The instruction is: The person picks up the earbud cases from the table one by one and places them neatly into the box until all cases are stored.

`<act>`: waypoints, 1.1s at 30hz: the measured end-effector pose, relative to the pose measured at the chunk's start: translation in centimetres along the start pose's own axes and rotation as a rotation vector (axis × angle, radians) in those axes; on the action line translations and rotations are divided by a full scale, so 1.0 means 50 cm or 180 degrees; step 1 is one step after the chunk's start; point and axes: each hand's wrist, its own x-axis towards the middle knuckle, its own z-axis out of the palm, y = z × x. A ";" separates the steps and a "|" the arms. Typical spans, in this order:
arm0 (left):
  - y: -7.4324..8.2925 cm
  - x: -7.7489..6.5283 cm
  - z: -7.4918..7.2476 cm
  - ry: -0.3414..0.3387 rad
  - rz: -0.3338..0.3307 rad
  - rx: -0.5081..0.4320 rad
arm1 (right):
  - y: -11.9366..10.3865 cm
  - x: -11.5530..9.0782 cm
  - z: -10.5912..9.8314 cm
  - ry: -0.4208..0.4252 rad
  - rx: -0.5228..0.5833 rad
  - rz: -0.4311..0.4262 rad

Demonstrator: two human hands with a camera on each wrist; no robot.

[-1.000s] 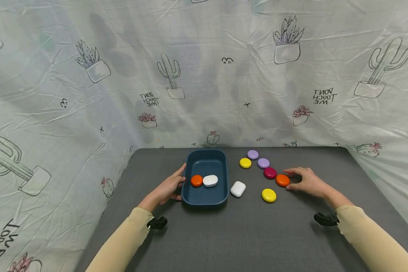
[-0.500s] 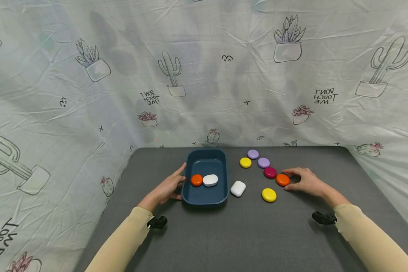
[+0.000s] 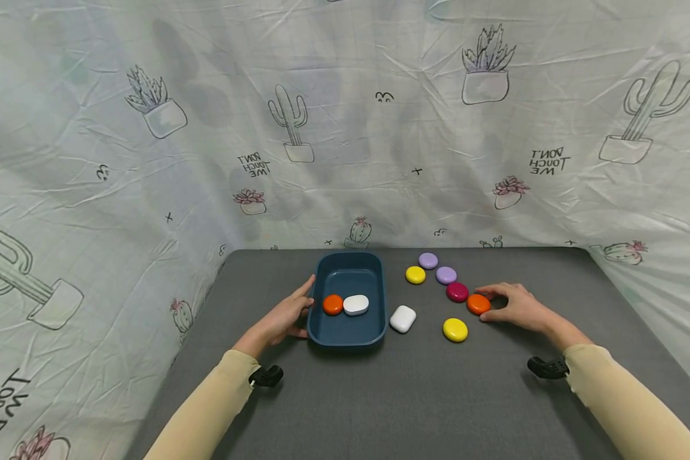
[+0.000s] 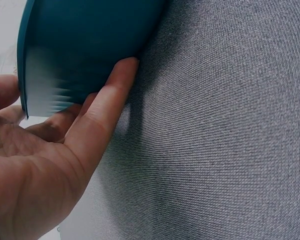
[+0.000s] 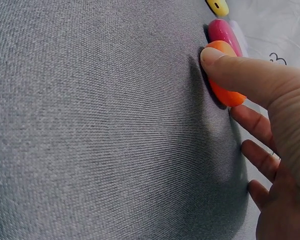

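Note:
My right hand pinches an orange round glossy piece lying on the grey cloth, with thumb and index finger at its sides. In the right wrist view the thumb covers part of the orange piece; the other fingers trail beside it. A crimson round piece lies right beside the orange one. My left hand rests against the left side of a dark blue box, fingers spread along its outer wall. Inside the box are another orange round piece and a white oblong piece.
Two lilac pieces, one farther back, and two yellow ones, one in front, lie on the grey table. A white piece lies right of the box. A cactus-print cloth hangs behind.
The right thumb and index finger have closed in slightly round the orange piece. The left hand and the box keep their places.

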 end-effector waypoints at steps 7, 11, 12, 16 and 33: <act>-0.001 0.003 0.000 0.0012 -0.0011 -0.0001 | -0.001 0.002 0.002 0.0027 0.0009 -0.0019; -0.001 0.003 0.002 0.0029 -0.0032 0.0004 | -0.004 0.003 0.001 0.0033 0.0021 -0.0014; 0.000 0.003 0.002 0.0029 -0.0031 0.0005 | -0.004 0.003 0.001 0.0035 0.0017 -0.0019; -0.001 0.003 0.003 0.0039 -0.0031 -0.0002 | -0.002 0.006 0.003 0.0056 -0.0015 -0.0036; 0.001 0.005 0.001 0.0055 -0.0084 -0.0006 | -0.003 0.002 0.003 0.0048 -0.0008 0.0003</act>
